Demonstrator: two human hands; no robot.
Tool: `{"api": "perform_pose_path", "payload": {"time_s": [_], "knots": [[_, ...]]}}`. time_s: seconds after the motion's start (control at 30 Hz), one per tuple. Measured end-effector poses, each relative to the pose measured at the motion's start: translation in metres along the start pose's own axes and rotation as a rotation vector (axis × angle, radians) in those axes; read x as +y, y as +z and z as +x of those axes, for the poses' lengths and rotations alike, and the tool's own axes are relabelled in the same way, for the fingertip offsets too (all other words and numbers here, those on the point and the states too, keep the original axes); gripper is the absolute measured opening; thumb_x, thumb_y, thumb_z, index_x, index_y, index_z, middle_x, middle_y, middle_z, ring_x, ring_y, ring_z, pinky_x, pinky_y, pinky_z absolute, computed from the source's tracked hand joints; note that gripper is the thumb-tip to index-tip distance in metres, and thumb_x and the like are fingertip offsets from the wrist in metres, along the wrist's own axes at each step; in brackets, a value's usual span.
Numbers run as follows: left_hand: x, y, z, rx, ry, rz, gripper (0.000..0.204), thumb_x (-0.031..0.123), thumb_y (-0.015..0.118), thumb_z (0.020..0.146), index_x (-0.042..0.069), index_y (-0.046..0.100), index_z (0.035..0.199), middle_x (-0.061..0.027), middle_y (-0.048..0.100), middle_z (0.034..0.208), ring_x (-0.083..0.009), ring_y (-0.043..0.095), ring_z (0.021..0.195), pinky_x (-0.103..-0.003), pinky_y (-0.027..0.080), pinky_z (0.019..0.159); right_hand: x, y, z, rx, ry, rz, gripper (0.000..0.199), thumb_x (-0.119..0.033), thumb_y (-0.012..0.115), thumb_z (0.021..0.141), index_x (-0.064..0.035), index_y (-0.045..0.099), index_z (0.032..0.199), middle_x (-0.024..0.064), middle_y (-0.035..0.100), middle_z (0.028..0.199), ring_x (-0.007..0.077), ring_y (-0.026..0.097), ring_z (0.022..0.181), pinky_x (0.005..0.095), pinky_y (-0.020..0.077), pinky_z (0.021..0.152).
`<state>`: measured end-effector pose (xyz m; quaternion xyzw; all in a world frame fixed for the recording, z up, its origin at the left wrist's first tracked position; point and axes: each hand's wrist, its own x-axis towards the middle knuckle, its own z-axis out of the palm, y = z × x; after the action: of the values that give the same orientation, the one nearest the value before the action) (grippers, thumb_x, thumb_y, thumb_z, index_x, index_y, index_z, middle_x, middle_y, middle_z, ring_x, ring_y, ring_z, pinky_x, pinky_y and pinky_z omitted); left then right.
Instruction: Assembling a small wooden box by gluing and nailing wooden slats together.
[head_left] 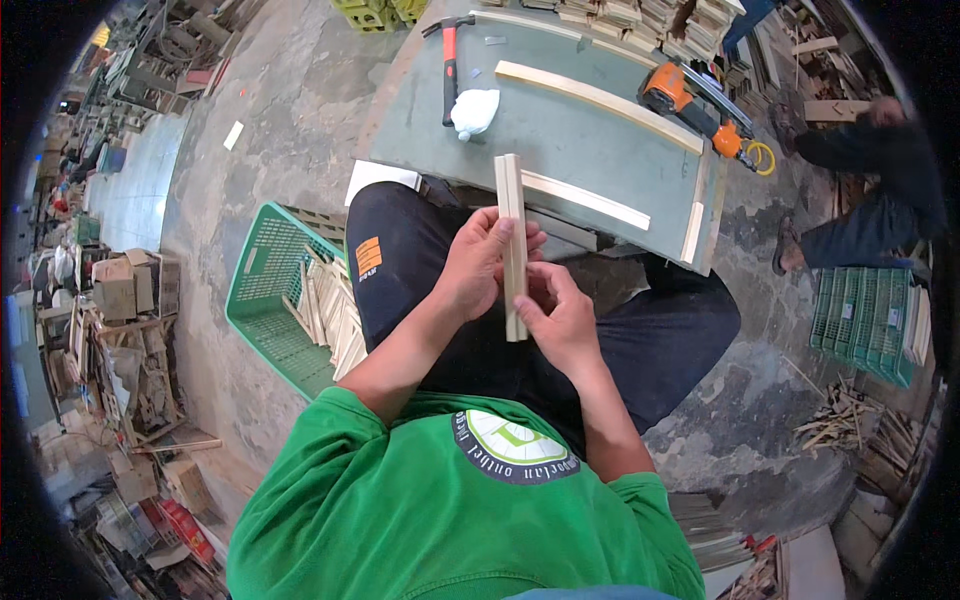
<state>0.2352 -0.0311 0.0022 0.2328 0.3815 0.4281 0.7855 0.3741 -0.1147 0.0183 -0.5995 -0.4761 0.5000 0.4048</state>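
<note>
A pale wooden slat (513, 215) stands nearly upright over my lap, and both hands grip it. My left hand (478, 268) wraps around its middle from the left. My right hand (558, 318) pinches its lower end from the right. It looks like two thin slats pressed together, but I cannot tell for sure. Just beyond the slat's top end lies the low green-topped work table (560, 130), with several longer wooden strips (598, 100) lying on it as a frame.
A hammer with a red grip (448, 60) and a white glue bottle (474, 110) lie on the table's left part, an orange nail gun (690, 100) at its far right. A green basket (262, 300) of slats stands at my left. Another person (870, 190) sits at the right.
</note>
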Motion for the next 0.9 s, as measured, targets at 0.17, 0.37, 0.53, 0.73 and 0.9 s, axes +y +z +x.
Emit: {"api": "perform_pose_path", "payload": {"time_s": [0.17, 0.37, 0.53, 0.73, 0.9], "knots": [[-0.014, 0.001, -0.002, 0.049, 0.045, -0.065, 0.026, 0.02, 0.055, 0.104, 0.002, 0.046, 0.12, -0.0123, 0.064, 0.108, -0.0225, 0.066, 0.102, -0.037, 0.057, 0.091, 0.008, 0.002, 0.004, -0.034, 0.048, -0.066, 0.032, -0.007, 0.074, 0.085, -0.0005, 0.058, 0.111, 0.0113, 0.071, 0.1, 0.0173, 0.071, 0.091, 0.0322, 0.0574, 0.082], [-0.007, -0.007, -0.001, 0.114, 0.019, -0.092, 0.034, 0.014, 0.053, 0.103, 0.003, 0.039, 0.132, -0.0157, 0.063, 0.117, -0.0238, 0.065, 0.108, -0.037, 0.054, 0.095, 0.0, -0.006, 0.003, -0.147, 0.166, -0.057, 0.031, -0.002, 0.073, 0.084, -0.0003, 0.055, 0.109, 0.0076, 0.068, 0.094, 0.0131, 0.067, 0.081, 0.0278, 0.0556, 0.075], [0.028, -0.035, -0.003, 0.031, 0.102, 0.285, 0.052, 0.009, 0.054, 0.101, 0.009, 0.028, 0.147, -0.0157, 0.065, 0.117, -0.0244, 0.069, 0.099, -0.037, 0.058, 0.083, 0.017, -0.011, -0.013, -0.286, 0.216, 0.158, 0.031, 0.003, 0.073, 0.084, -0.002, 0.056, 0.11, 0.0038, 0.066, 0.097, 0.0087, 0.064, 0.085, 0.0254, 0.0531, 0.074], [0.027, -0.049, -0.004, 0.051, 0.02, 0.301, 0.039, 0.013, 0.06, 0.1, 0.005, 0.042, 0.133, -0.0139, 0.068, 0.11, -0.0223, 0.071, 0.093, -0.033, 0.058, 0.075, 0.025, -0.003, -0.022, -0.268, 0.255, 0.197, 0.031, 0.0, 0.073, 0.086, 0.0001, 0.059, 0.113, 0.0061, 0.069, 0.105, 0.0104, 0.065, 0.092, 0.0267, 0.0529, 0.083], [0.03, -0.038, 0.003, 0.04, 0.109, 0.194, 0.033, 0.011, 0.061, 0.1, 0.004, 0.038, 0.123, -0.0151, 0.066, 0.108, -0.023, 0.071, 0.091, -0.035, 0.059, 0.075, 0.008, -0.007, -0.016, -0.229, 0.228, 0.223, 0.027, -0.003, 0.073, 0.088, 0.0007, 0.06, 0.111, 0.0069, 0.069, 0.102, 0.0104, 0.065, 0.089, 0.0272, 0.0533, 0.079]]}}
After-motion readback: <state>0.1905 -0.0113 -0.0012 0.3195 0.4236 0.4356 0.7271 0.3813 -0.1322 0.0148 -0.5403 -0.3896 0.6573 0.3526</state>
